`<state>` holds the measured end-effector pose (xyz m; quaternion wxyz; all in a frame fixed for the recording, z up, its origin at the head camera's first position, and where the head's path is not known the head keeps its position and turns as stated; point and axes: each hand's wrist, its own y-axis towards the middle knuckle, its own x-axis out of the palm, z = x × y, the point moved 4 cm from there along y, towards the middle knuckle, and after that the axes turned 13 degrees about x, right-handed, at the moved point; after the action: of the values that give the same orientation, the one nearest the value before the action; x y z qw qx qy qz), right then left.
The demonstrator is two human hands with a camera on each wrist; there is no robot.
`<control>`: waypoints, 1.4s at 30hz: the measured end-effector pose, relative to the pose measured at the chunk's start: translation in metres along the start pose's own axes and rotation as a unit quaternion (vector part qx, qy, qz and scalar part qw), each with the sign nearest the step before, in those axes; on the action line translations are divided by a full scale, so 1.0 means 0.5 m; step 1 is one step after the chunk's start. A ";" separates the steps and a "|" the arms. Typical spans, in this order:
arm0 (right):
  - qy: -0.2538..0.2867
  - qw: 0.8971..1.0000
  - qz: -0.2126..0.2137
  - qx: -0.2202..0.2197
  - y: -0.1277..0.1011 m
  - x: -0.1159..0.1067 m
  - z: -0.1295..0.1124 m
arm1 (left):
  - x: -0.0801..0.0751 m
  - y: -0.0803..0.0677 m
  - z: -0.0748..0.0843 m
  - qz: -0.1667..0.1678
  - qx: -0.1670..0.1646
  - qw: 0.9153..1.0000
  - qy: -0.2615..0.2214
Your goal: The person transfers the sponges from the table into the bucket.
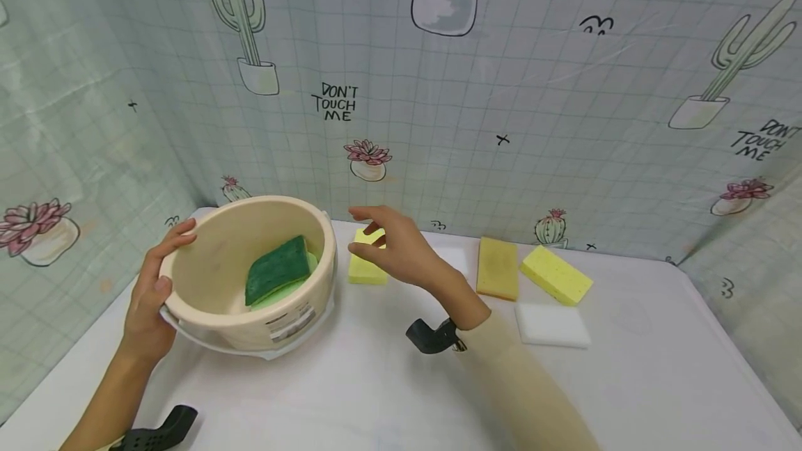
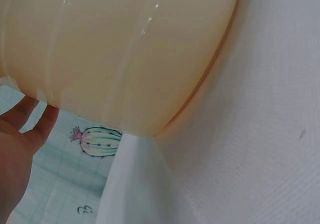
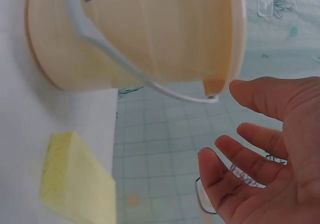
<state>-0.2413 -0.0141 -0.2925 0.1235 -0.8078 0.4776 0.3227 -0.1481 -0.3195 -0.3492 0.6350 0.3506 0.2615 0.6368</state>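
A cream bucket [image 1: 209, 266] stands on the white table at the left, its white handle [image 1: 209, 344] hanging down in front. My left hand [image 1: 147, 308] holds the bucket's left side, with thumb and fingers at the rim. Inside lies a dark green scouring pad [image 1: 278, 270] on top of a light green piece [image 1: 291, 292], partly hidden. My right hand [image 1: 404, 246] hovers just right of the bucket, fingers loosely bent and apart, with nothing in it. Behind and below its fingers is a yellow sponge [image 1: 367, 271], which also shows in the right wrist view.
Farther right on the table [image 1: 651, 367] lie a mustard-coloured sponge [image 1: 498, 268], a bright yellow sponge [image 1: 555, 275] and a white sponge [image 1: 553, 326]. Another white piece [image 1: 455, 256] is partly hidden behind my right wrist. A cactus-print curtain [image 1: 426, 103] encloses the back and sides.
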 end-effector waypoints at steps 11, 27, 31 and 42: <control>0.016 0.999 0.023 0.034 -0.017 0.038 0.075 | -0.003 -0.004 -0.005 0.002 -0.005 1.000 -0.002; 0.082 0.986 0.132 0.059 -0.039 0.089 0.130 | -0.002 -0.006 -0.007 -0.002 0.002 1.000 -0.006; 0.110 0.978 0.162 0.074 -0.039 0.107 0.144 | -0.003 -0.007 -0.007 -0.002 -0.002 1.000 -0.004; 0.130 0.957 0.220 0.134 -0.039 0.149 0.169 | -0.004 -0.006 -0.005 -0.004 -0.004 1.000 0.002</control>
<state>-0.2340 -0.0128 -0.4064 0.0937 -0.6938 0.6944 0.1667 -0.1482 -0.3208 -0.3530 0.6383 0.3458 0.2619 0.6360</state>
